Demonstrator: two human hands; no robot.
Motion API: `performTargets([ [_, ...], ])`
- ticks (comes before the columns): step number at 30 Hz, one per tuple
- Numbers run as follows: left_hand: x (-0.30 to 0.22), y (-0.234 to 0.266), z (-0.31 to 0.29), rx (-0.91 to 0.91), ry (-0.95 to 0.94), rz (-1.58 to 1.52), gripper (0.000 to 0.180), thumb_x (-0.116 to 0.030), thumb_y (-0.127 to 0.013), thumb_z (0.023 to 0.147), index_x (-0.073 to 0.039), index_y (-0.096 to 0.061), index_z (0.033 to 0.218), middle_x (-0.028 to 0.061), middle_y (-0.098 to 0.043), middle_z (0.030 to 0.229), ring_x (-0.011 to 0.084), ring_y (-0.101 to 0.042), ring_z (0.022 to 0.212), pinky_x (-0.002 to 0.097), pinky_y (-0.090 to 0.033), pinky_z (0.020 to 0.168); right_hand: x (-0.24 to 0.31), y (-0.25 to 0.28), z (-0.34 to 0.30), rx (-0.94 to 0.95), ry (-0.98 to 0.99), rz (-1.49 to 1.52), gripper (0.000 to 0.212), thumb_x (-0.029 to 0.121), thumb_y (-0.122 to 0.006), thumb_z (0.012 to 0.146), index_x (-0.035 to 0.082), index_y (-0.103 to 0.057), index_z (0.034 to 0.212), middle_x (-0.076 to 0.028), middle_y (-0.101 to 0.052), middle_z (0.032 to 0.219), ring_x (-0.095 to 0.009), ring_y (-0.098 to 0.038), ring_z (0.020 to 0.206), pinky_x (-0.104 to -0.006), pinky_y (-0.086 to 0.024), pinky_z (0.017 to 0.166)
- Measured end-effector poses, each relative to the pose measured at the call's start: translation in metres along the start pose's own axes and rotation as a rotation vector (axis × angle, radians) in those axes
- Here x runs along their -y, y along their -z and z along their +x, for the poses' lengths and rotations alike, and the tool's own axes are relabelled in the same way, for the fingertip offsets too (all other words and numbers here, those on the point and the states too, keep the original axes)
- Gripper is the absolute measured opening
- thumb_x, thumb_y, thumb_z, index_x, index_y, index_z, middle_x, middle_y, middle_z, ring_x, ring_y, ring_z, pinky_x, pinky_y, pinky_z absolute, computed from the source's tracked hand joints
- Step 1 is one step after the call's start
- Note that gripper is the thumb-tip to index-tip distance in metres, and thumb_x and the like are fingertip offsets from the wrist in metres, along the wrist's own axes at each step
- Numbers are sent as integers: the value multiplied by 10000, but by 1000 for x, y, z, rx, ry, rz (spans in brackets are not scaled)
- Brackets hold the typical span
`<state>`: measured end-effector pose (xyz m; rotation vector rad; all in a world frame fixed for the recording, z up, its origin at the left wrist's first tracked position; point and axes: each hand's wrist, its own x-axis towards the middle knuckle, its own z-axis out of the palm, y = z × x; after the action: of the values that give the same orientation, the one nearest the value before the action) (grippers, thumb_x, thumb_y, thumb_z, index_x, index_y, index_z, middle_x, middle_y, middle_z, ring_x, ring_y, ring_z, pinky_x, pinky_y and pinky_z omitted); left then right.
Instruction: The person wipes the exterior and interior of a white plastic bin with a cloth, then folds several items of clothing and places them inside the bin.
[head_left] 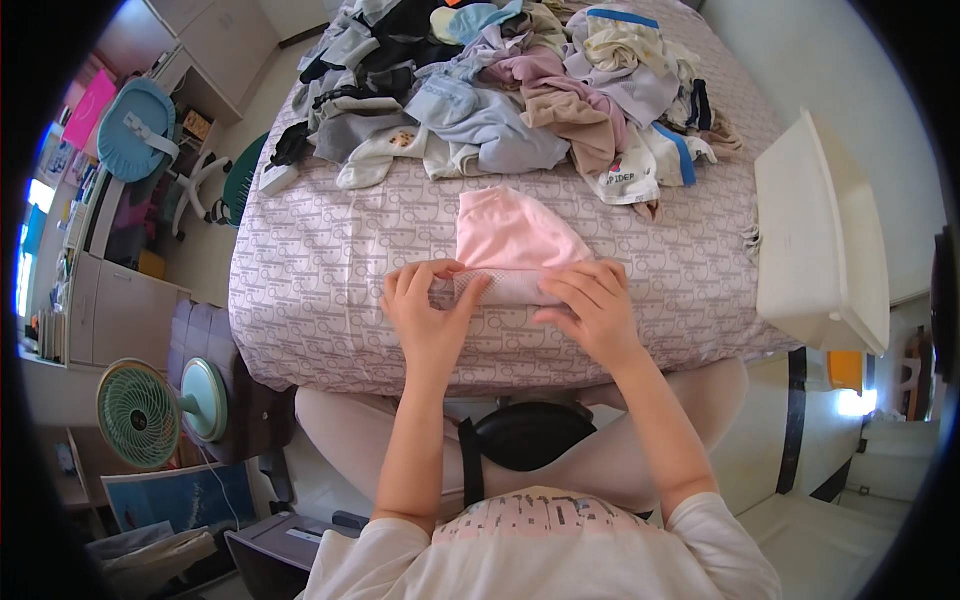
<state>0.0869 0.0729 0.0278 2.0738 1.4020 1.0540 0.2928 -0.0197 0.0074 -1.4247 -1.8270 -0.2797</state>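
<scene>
A small pink garment (515,232) lies on the bed in front of me, its near edge turned up into a paler, finely patterned band. I cannot tell its exact kind. My left hand (425,308) pinches the left end of that band between thumb and fingers. At the band's right end, my right hand (598,308) grips the cloth, fingers on top and thumb at the near side. Beyond the garment spreads a large pile of mixed clothes (490,120), among them white, grey, black, pink and brown pieces.
The bed (330,290) has a pale patterned sheet. On its right side stands a white plastic bin (820,250). A green fan (140,412) is at the lower left, near a dark chair (220,350). Desk shelves and a blue round seat-like thing (137,130) are farther left.
</scene>
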Motion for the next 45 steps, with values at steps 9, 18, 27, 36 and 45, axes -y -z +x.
performTargets([
  [9,16,7,-6,51,-493,57,321,-266,-842,751,-212,-775,1061,-82,-722,1121,212,-563,1148,396,-346,974,-2,15,8,176,-196,71,328,217,-793,797,127,-709,1102,0,-686,1096,-215,-581,1067,-409,-383,991],
  [18,18,6,10,108,-444,89,262,-286,-823,804,-148,-765,1020,-29,-704,965,212,-564,1025,394,-321,945,2,11,4,24,-122,72,332,239,-792,810,143,-712,1117,-9,-676,1133,-218,-576,1074,-416,-365,1002],
  [27,-4,9,17,273,159,-49,443,-331,-830,811,-106,-698,1169,36,-654,1004,225,-545,1087,413,-313,997,-9,16,14,260,-336,182,319,210,-795,807,120,-706,1099,-29,-686,1051,-228,-588,1008,-409,-338,1023],
  [36,2,-5,30,219,-187,49,387,-278,-780,865,-52,-625,1139,116,-591,1280,287,-504,1235,438,-218,1107,-21,2,21,84,-556,330,480,341,-806,813,128,-676,1223,-48,-669,1082,-258,-538,1125,-433,-311,1067],
  [45,10,10,45,554,-127,-670,882,35,-875,724,-47,-424,1478,76,-715,1142,146,-644,1049,286,-516,890,-28,11,45,532,-543,391,401,244,-784,805,136,-695,1180,-63,-681,1141,-235,-531,1186,-428,-287,1116],
])
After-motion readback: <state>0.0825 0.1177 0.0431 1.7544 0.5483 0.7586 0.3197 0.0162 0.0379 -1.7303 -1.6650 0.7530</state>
